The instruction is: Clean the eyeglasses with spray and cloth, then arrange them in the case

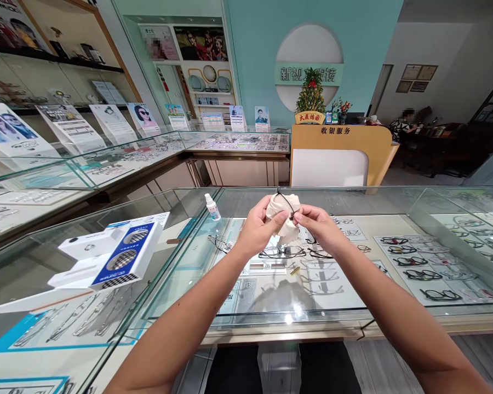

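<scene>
Over the glass counter, my left hand (259,223) is closed on a cream cloth (284,204), which is bunched around part of a pair of eyeglasses. A thin dark strip of the eyeglasses (288,200) crosses the front of the cloth; the lenses are mostly covered. My right hand (315,223) pinches the dark frame at the cloth's right side. Left of my hands, a small white spray bottle (212,208) stands upright on the glass.
Beneath the glass counter top (267,298) lie several eyeglasses on display cards. An open white and blue box (125,254) rests on the left counter. Farther back are display cases, a yellow cashier desk (345,139) with plants, and a seated person (406,123) at right.
</scene>
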The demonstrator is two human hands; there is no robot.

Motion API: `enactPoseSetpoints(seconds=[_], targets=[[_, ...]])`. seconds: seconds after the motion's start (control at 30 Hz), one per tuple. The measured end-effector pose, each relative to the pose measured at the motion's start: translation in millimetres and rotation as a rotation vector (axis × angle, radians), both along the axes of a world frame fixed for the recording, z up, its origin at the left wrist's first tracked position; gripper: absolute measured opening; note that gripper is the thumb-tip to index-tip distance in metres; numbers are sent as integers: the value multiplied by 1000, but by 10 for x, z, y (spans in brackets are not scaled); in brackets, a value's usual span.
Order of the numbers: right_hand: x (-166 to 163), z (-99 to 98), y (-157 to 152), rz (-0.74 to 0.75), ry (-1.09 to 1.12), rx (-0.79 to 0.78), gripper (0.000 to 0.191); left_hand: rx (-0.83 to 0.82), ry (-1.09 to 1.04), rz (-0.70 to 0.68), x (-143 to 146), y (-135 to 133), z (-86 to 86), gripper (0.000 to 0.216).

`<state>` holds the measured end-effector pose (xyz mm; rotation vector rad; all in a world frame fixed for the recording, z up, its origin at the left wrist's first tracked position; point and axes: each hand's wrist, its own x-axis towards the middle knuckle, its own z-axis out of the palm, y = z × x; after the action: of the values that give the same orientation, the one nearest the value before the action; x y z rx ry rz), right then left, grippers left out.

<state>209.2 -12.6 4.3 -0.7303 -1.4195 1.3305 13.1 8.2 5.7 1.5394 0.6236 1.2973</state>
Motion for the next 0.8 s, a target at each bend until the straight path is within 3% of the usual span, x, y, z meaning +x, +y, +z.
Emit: enactPoseSetpoints(seconds=[0.17, 0.3, 0.43, 0.57, 0.8], targets=[[-96, -87, -10, 57, -25, -11, 54, -7, -6, 106, 15, -32, -27, 57], [-159, -94, -45, 108, -68, 65, 54, 72, -35, 230, 28, -29, -10, 67], [-113, -77, -34, 73, -34, 88, 47, 61, -70, 232, 26, 44, -57, 70], [-9, -37, 4, -3, 46, 102, 43, 53, -161, 266, -66, 227, -108, 63], [86, 105, 20, -123, 150, 26, 49, 10, -332, 568, -372, 701, -108, 55]])
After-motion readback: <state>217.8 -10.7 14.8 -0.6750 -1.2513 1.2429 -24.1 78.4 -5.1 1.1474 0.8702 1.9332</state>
